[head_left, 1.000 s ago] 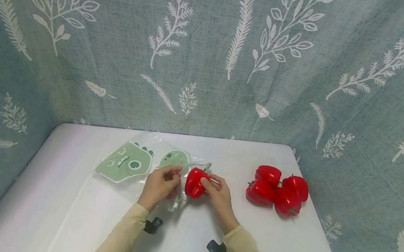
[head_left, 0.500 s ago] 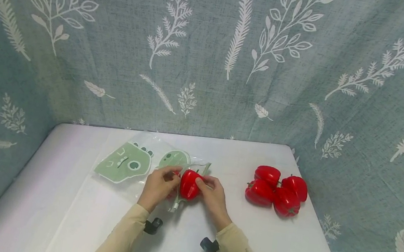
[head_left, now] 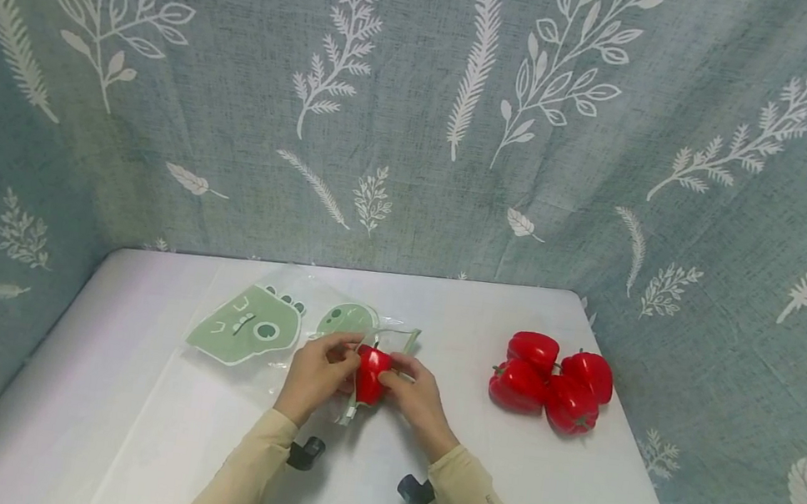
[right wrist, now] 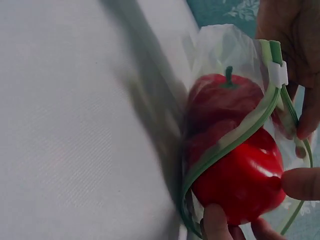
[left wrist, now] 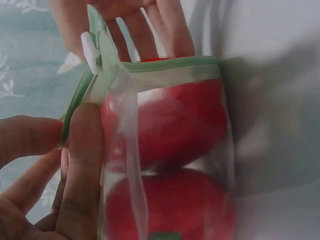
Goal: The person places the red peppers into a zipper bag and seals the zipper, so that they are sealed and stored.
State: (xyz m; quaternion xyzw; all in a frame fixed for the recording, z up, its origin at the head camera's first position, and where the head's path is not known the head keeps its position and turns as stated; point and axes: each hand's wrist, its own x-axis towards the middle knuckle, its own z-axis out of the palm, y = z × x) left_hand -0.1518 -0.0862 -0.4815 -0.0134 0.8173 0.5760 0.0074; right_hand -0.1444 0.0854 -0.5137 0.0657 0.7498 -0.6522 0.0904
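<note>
A grey-green curtain (head_left: 409,202) with white leaf prints hangs creased behind a white table (head_left: 126,420), whose near edge is cut off. The sleeves (head_left: 232,475) leave the frame at the bottom; black devices (head_left: 306,453) beside the wrists are partly covered.

The left hand (head_left: 317,367) has thumb and fingers closed together on the edge of a clear bag (right wrist: 210,50), pinching it near a white slider (right wrist: 278,74). The right hand (head_left: 418,392) has fingers and thumb curved round a red pepper (right wrist: 245,175), spread about its width; the fingertips beneath it are partly hidden. This pepper sits in the mouth of the bag, between the hands, with the green rim (left wrist: 172,63) crossing it.

Behind the film, a second pepper (right wrist: 225,97) shows blurred, its green stem upright in the right wrist view. Whether the pale-green cartoon print (head_left: 247,325), lying flat to the left, belongs to the same bag cannot be established.

Materials: thin, wrinkled plastic film; glossy, smooth, lobed peppers; finely textured table cover. Four more peppers (head_left: 536,388) form a touching cluster on the right of the table, partly overlapping.
</note>
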